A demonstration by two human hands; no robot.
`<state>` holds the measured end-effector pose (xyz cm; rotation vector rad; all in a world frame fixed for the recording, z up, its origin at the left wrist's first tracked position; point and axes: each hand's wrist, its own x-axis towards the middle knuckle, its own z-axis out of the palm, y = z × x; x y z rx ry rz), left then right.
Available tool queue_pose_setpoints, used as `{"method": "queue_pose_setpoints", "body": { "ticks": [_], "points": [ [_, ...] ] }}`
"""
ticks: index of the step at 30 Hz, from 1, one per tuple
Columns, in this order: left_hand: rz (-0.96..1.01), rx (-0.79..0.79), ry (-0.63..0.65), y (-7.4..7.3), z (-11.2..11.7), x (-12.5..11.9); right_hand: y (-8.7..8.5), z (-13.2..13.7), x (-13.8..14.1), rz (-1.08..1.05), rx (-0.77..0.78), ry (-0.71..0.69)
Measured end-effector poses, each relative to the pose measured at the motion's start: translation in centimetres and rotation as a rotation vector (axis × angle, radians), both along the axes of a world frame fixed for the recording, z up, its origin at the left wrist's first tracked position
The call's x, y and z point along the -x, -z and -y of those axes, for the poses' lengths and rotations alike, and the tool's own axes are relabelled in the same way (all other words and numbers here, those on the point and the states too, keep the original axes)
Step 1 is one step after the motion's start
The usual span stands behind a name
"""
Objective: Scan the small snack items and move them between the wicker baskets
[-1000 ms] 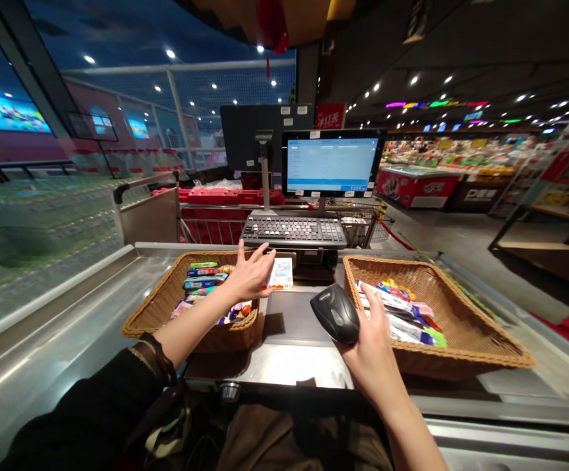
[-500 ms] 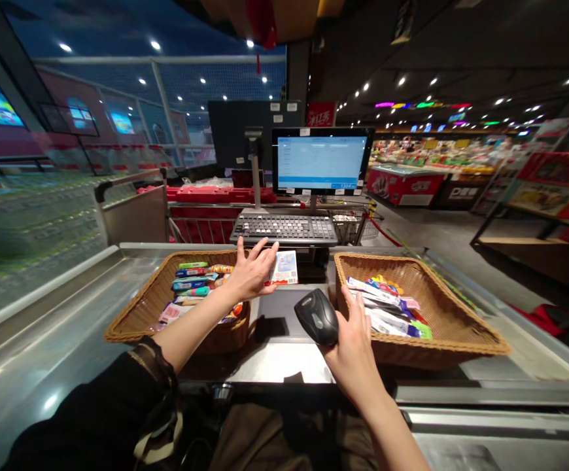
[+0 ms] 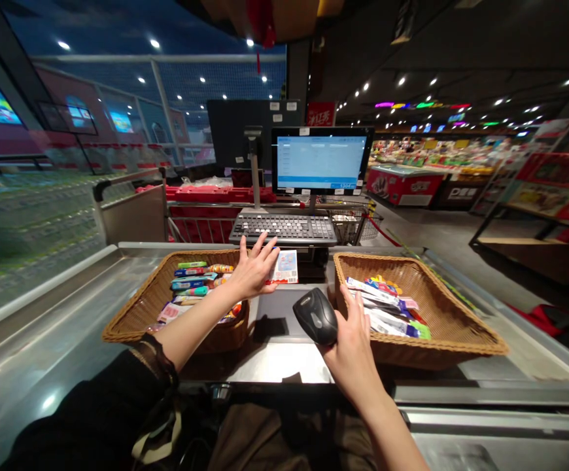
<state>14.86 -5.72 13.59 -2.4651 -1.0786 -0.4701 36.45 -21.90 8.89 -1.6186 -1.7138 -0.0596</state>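
Observation:
My right hand (image 3: 352,347) is wrapped around a black handheld barcode scanner (image 3: 314,316), its head tilted to the left above the counter. With fingers spread, my left hand (image 3: 255,269) hovers by the front edge of the black keyboard (image 3: 284,227). Beside its fingers and thumb is a small white and red box (image 3: 285,267) with a barcode on it. The hand covers the box's left part, and I cannot tell whether they touch. Under my left forearm a wicker basket (image 3: 132,307) holds several colourful packaged snacks (image 3: 189,284).
Right of the scanner, a second wicker basket (image 3: 454,307) contains several slim packets (image 3: 387,304). A lit monitor (image 3: 321,160) stands behind the keyboard. Metal rails edge the counter (image 3: 59,307), and a shopping cart (image 3: 201,226) is beyond it.
My left hand has shifted slightly, its fingers lifting and spreading a little near the keyboard's edge. The scanner in my right hand and the box look almost unmoved.

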Motion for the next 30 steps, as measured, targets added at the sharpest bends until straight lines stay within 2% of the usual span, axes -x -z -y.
{"method": "queue_pose_setpoints", "body": {
  "ticks": [14,22,26,30],
  "points": [
    [0.035,0.068,-0.02,-0.2,-0.5,0.1,-0.4,0.2,0.0,-0.031,0.022,-0.01],
    [0.029,0.079,-0.026,-0.9,-0.3,-0.4,-0.8,0.1,-0.9,-0.072,0.1,-0.058],
    [0.044,0.051,0.03,-1.1,-1.1,-2.6,-1.7,0.5,-4.0,-0.105,0.016,0.026],
    [0.053,0.092,0.132,-1.2,-1.9,-7.8,-2.6,1.8,-9.0,-0.162,-0.057,0.193]
  ]
}}
